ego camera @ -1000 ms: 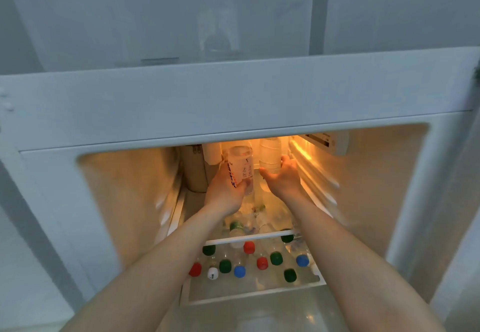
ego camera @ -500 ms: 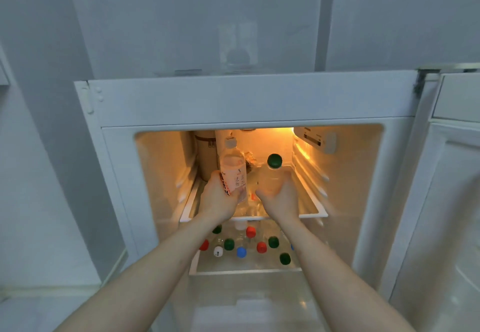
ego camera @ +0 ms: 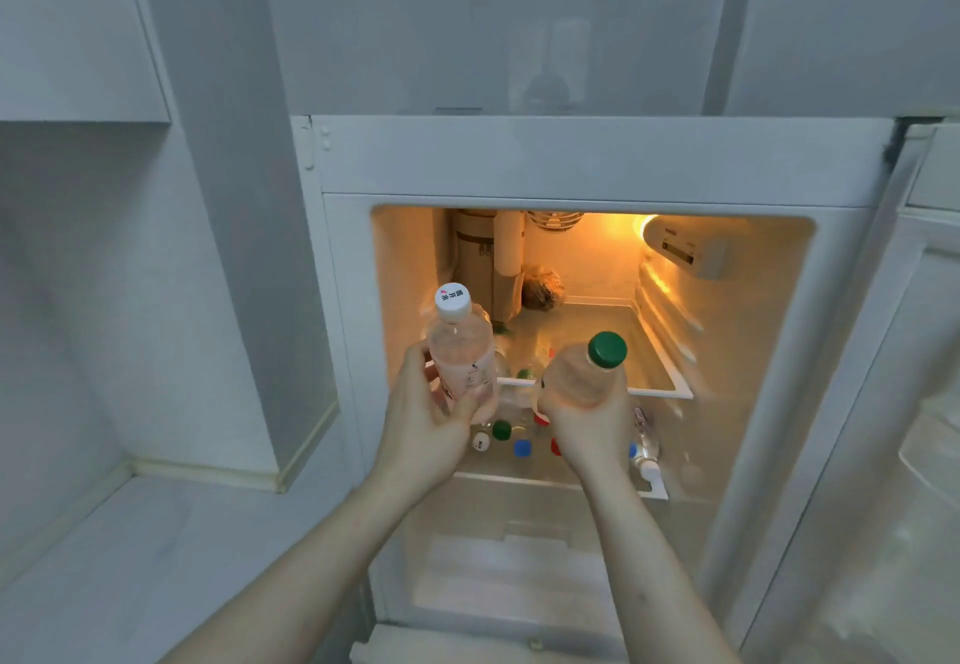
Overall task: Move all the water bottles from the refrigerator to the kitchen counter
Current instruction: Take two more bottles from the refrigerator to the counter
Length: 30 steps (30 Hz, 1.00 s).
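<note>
I had my left hand (ego camera: pixel 423 419) wrapped around the white-capped bottle (ego camera: pixel 460 351) and my right hand (ego camera: pixel 587 424) around the green-capped bottle (ego camera: pixel 582 377), both just outside the fridge (ego camera: pixel 597 159) (more bottles (ego camera: pixel 511 437) waited inside), so next came carrying them to the counter (ego camera: pixel 130 559).

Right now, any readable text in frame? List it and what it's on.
White cap of the bottle in the left hand: three printed characters, too small to read surely.
That bottle's label: print blurred.
Control box on the refrigerator's right wall: dark strip, unreadable.
Green cap: no text.
</note>
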Tool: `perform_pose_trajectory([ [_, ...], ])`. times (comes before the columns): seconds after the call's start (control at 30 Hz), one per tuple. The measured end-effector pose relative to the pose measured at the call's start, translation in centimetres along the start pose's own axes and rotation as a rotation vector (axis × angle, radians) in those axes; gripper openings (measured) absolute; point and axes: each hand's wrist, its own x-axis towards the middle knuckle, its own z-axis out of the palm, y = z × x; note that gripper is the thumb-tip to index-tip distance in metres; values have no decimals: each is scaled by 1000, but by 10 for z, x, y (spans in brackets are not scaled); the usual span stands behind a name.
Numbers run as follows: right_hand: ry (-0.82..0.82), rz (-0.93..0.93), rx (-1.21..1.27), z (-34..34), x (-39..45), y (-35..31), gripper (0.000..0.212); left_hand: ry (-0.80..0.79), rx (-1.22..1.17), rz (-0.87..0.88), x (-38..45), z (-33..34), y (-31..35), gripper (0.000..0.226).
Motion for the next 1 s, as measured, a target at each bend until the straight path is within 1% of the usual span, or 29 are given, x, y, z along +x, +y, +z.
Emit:
perform_pose_trajectory([
  [0.07,-69,-1,24,3,-24,-2,51,17,-19,-17,-32,-26,3,48],
  [0.13,-144,-14,22,5,-46,-3,53,27,-27,-42,-63,-50,4,49],
  [0.27,-377,15,15,22,-109,-8,55,92,32,-165,-135,-108,-7,52],
  [0.3,-420,29,21,23,-122,-8,52,101,50,-185,-147,-117,-10,53],
  [0.33,-499,59,34,30,-145,-10,47,132,88,-222,-170,-135,-15,52],
  [0.4,-641,86,28,43,-184,-13,33,184,138,-286,-208,-163,-22,49],
  [0.47,-759,96,-3,54,-224,-18,28,241,177,-347,-247,-189,-27,48],
  [0.6,-924,123,-40,65,-291,-32,35,327,227,-476,-317,-230,-27,51],
  [0.7,-1093,97,-90,68,-356,-53,33,421,254,-582,-390,-269,-18,53],
  [0.83,-1275,61,-131,63,-435,-80,36,533,302,-649,-479,-305,7,52],
  [1.0,-1476,17,-169,58,-526,-106,43,681,380,-748,-578,-334,38,51],
])
